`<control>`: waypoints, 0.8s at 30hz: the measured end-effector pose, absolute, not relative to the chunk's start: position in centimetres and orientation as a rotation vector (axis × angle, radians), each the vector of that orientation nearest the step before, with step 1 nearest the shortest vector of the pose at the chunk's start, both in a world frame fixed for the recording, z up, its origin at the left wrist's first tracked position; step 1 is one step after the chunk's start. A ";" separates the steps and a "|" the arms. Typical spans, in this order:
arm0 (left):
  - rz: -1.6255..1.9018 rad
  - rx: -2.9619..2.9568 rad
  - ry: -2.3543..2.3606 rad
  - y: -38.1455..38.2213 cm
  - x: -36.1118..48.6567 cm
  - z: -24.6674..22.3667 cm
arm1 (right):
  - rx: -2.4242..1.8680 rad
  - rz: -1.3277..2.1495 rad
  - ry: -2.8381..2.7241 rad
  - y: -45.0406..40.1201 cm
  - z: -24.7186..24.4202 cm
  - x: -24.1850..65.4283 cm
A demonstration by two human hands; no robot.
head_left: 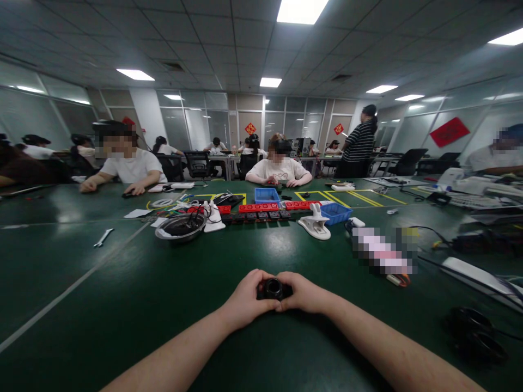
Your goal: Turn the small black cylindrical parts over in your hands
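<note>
Head view: black part point(273, 289) held by left hand point(248, 296) and right hand point(304, 294).
Fingers are curled around it; likely light, stiff, best side-gripped.

We see black on the cylindrical part point(273, 288), its hollow end included, and deep green across our tabletop point(183, 305), which carries a pale grey line point(98, 265). Bright red marks the strips point(261, 207), mid blue the small trays point(336, 215), and plain white the clip stand point(315, 228). On the green we make out yellow tape point(245, 199) in outlines and stripes. The wrench point(104, 238) and the bowl point(180, 238) are silvery — the cables point(192, 219) black. We also notice a dark shirt point(360, 144) with pale stripes, and wall diamonds point(250, 128) — red, with a gold design.
</note>
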State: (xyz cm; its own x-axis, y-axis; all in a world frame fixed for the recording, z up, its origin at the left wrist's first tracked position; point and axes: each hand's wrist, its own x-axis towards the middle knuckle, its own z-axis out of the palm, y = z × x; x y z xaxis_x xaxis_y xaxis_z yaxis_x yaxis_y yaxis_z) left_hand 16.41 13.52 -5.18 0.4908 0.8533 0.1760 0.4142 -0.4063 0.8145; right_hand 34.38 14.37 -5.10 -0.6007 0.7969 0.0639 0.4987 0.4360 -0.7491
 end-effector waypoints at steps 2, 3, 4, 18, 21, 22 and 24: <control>0.801 1.999 1.075 13.3 16.8 -5.5 | -1.161 0.879 -2.291 14.2 -5.3 34.0; 0.821 1.991 1.108 13.2 17.0 -5.6 | -1.211 0.811 -2.286 14.1 -5.4 33.7; 0.848 1.986 1.153 13.1 17.2 -5.7 | -1.272 0.732 -2.273 14.0 -5.6 33.4; 0.854 2.051 1.176 13.2 16.8 -5.3 | -1.302 0.479 -2.315 13.7 -5.3 33.1; 0.808 2.053 1.090 13.4 16.4 -5.1 | -1.247 0.580 -2.354 13.9 -5.0 33.6; 0.795 2.057 1.071 13.4 16.4 -5.0 | -1.245 0.595 -2.364 13.9 -4.9 33.7; 0.774 2.075 1.053 13.5 16.3 -4.9 | -1.208 0.641 -2.383 13.9 -4.5 34.0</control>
State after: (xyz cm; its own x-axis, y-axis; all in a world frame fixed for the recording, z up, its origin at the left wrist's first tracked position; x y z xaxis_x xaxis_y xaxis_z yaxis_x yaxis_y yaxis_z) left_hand 16.28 13.46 -4.88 0.4973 0.8442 0.2001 0.4429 -0.4454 0.7781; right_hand 33.98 13.88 -4.50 -0.5514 0.8231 0.1360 0.6437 0.5235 -0.5582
